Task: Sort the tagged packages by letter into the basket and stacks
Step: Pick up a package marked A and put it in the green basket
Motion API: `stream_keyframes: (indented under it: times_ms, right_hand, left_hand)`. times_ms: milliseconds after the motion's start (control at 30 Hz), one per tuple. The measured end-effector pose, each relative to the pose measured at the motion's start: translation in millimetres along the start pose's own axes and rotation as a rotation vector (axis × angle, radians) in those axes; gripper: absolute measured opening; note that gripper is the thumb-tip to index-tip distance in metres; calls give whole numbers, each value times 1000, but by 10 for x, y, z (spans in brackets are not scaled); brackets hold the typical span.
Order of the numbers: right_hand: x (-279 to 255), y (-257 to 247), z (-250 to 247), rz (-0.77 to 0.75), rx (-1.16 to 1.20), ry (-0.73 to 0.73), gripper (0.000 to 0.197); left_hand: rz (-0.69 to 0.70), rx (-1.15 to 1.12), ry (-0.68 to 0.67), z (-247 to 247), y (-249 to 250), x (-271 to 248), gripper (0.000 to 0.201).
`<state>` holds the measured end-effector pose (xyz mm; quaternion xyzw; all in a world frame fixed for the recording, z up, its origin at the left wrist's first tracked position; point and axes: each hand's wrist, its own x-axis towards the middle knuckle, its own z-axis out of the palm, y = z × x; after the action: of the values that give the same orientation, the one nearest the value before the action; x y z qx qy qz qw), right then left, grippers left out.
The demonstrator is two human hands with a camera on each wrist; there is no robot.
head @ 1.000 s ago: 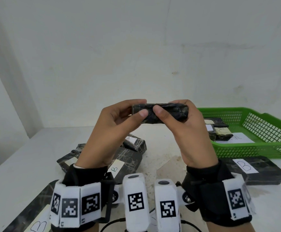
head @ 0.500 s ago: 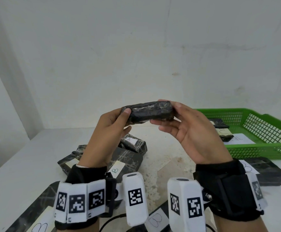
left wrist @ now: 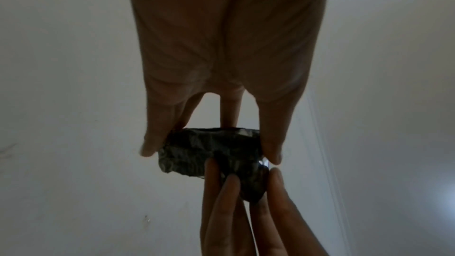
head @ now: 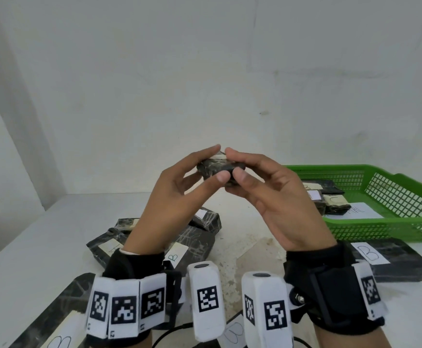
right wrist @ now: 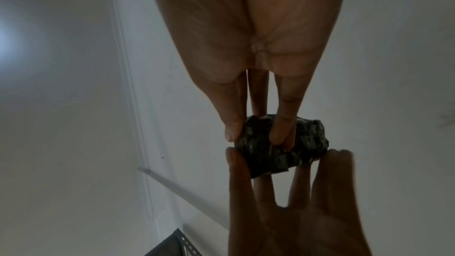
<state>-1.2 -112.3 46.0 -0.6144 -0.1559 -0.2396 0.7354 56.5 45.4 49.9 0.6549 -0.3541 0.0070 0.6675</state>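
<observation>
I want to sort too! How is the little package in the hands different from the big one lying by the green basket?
The held package is small, crumpled and up in the air, pinched by the left hand and right hand; its letter cannot be read. The flat package is bigger, lies on the table and shows a B. Both have dark marbled wrapping.

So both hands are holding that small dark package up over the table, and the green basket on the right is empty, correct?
Not quite: the green basket is not empty. The head view shows several dark tagged packages and a white sheet in it. The rest holds: left hand and right hand both hold the small dark package above the table.
</observation>
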Motion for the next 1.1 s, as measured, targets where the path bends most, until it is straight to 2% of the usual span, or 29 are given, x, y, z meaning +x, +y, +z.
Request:
stream_keyframes:
  times_ms: [300,567,733,933,1100]
  right_hand:
    - [-12,3,38,-126,-138,80,21]
    - [-2,3,87,-104,-78,117,28]
    - [-1,19,102,-177,-222,197,27]
    - [3,62,139,-105,-214,196,32]
    - [-4,11,113,-97,-179,196,32]
  left_hand:
    - [4,-82,26,1,-42,7,36]
    - [12,-130,-20,8,-77,33,38]
    - [-4,-146,-54,13,-84,28,34]
    - [-14,-154,-9,23,-117,49,31]
    - [-14,-149,-65,3,-52,21,34]
